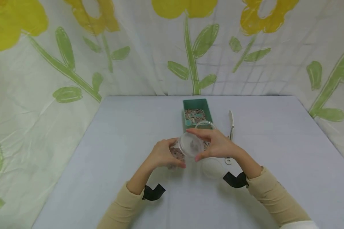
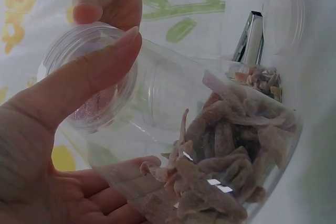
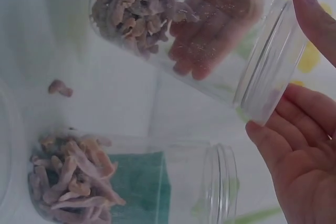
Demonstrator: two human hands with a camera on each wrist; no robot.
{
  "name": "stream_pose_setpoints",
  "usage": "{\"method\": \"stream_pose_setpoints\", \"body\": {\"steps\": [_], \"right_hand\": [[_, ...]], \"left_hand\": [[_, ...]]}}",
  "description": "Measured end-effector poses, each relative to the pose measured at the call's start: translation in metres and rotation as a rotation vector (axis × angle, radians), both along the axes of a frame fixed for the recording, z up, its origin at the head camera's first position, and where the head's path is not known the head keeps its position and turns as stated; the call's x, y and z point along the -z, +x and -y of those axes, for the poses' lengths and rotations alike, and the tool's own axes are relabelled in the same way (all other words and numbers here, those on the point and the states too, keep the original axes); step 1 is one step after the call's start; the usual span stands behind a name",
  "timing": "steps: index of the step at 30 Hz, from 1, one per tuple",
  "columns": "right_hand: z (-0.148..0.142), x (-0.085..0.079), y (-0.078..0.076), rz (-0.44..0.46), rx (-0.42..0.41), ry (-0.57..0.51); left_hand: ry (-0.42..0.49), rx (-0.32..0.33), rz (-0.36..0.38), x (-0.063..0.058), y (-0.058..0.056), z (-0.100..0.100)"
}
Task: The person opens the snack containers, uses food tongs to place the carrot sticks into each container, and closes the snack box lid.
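My left hand [image 1: 161, 154] holds a clear jar [image 1: 177, 152] around its side, tilted above the table. Greyish-brown dried strips [image 2: 226, 150] fill its lower part. A clear lid [image 1: 190, 144] sits on the jar's mouth, and my right hand [image 1: 219, 144] grips its edge between thumb and fingers. The left wrist view shows the left thumb reaching up to the lid. Beside the held jar stands a second clear jar [image 3: 194, 182], without a lid, with similar strips at its bottom. How tightly the lid sits is not visible.
Behind the jars is a green bin [image 1: 197, 103] with more strips. Metal tongs [image 1: 231, 125] lie to its right. A loose clear lid [image 1: 212, 168] lies near the right wrist. One stray strip [image 3: 61, 88] is on the table. A flowered curtain hangs behind.
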State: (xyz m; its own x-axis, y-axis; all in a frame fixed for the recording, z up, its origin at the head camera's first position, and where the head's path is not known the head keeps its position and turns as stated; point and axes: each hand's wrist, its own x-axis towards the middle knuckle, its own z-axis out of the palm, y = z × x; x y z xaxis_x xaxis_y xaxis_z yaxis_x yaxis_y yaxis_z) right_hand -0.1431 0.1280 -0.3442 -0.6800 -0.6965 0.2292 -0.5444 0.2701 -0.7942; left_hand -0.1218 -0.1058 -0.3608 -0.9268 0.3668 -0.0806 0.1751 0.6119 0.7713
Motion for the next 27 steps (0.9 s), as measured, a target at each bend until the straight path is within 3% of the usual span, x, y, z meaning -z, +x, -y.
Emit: {"method": "stream_pose_setpoints", "body": {"steps": [6,12,15,21,24,27], "right_hand": [[-0.001,0.000,0.001,-0.027,-0.020,0.027],[0.003,-0.002,0.003,-0.040,0.037,0.026],[0.008,-0.004,0.006,-0.028,0.110,0.020],[0.023,-0.010,0.017,0.001,0.375,0.075],[0.022,-0.018,0.020,0.038,0.410,0.124],[0.011,-0.028,0.018,0.041,0.306,0.131]], "left_hand": [[-0.011,0.020,-0.002,-0.002,0.001,-0.001],[-0.078,-0.074,-0.096,-0.003,0.007,-0.006],[-0.109,-0.168,-0.158,-0.005,0.013,-0.011],[-0.175,-0.307,-0.363,-0.008,0.021,-0.022],[-0.123,-0.286,-0.356,-0.008,0.018,-0.019],[0.008,-0.183,-0.232,-0.008,0.013,-0.011]]}}
